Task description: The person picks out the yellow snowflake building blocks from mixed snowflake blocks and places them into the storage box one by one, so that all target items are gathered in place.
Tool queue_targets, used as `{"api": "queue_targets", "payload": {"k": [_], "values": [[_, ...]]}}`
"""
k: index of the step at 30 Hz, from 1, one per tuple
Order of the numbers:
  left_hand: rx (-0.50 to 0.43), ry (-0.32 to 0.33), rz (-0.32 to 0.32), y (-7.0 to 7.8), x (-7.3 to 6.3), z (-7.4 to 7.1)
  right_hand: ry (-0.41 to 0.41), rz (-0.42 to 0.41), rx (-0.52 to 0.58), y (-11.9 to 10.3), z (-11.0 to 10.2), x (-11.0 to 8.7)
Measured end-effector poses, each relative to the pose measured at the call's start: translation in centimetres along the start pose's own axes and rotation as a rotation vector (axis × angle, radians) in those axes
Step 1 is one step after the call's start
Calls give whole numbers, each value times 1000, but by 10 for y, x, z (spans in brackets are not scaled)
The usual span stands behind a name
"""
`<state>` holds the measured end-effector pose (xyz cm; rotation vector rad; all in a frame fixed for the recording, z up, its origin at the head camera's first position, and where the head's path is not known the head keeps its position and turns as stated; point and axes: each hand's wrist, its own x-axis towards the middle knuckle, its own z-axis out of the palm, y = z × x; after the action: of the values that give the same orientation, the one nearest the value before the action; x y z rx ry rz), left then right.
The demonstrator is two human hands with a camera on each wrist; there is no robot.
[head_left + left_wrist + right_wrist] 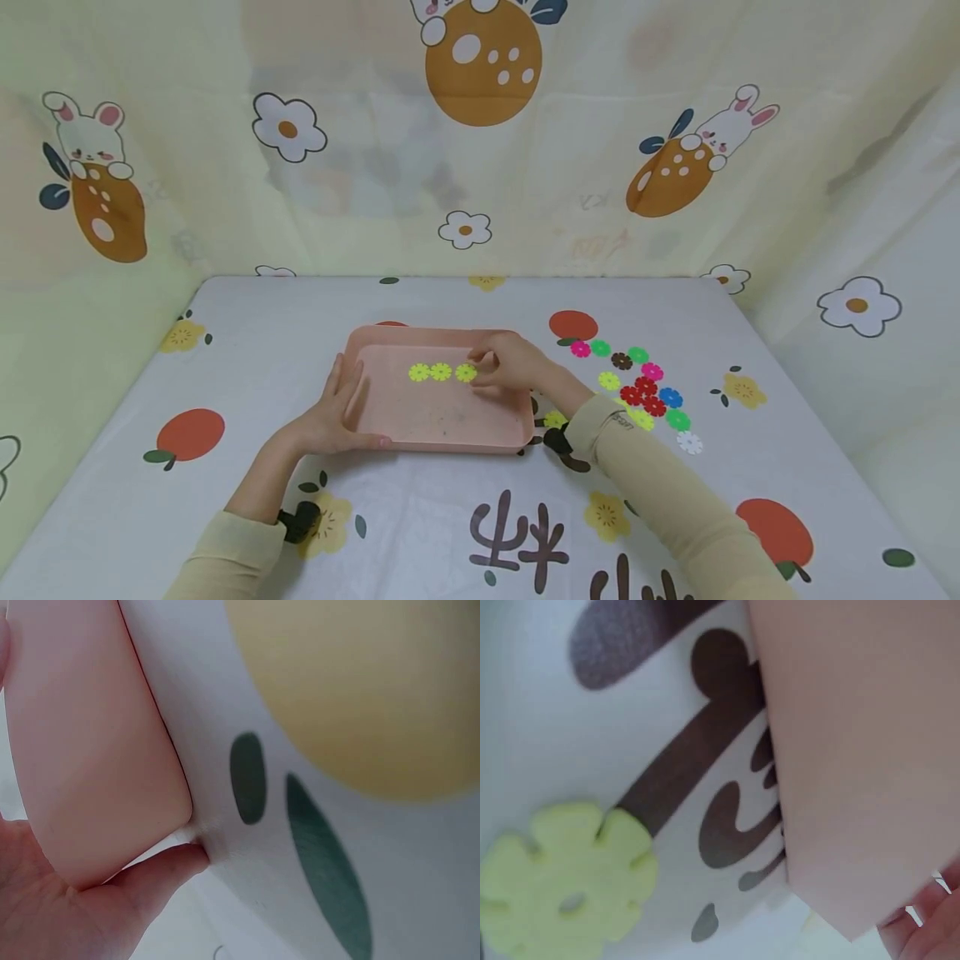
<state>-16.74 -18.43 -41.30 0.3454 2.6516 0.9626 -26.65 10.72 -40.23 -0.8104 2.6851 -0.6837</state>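
Observation:
A shallow pink tray (pixel 450 447) lies on the table. My left hand (pixel 326 418) holds its near left corner, fingers along the left side and thumb at the front; the left wrist view shows the tray wall (pixel 97 750) between thumb and fingers. Inside the tray, two yellow-green flower-shaped plastic pieces (pixel 430 372) lie side by side. Just right of them, thumb and fingers of my right hand (pixel 512 362) pinch a third yellow-green flower piece (pixel 466 372), in line with the others. The right wrist view shows the tray's outer wall (pixel 855 750), which hides most of that hand.
Right of the tray, several loose flower pieces in red (pixel 646 387), blue (pixel 671 397), green, pink, brown, white and yellow-green lie scattered. One yellow-green piece (pixel 555 419) sits beside the tray under my right wrist. A patterned cloth covers the table; printed curtains (pixel 360 192) hang around it.

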Motion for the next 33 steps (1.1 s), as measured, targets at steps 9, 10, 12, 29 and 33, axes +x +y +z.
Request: {"api": "queue_targets", "payload": {"k": [9,10,12,29,33], "values": [[4,-4,-16,-1,-1,0,-25,51,43,-4,-12,-19],[3,-4,-17,-1,-1,0,-24,55,48,-3,-13,-22],[1,-5,-13,0,-1,0,-21,67,51,-3,-16,-26],[3,-5,-8,1,-1,-1,72,-35,27,4,-31,-75],[14,-4,-14,1,-1,0,114,-59,-4,8,-35,-87]]}}
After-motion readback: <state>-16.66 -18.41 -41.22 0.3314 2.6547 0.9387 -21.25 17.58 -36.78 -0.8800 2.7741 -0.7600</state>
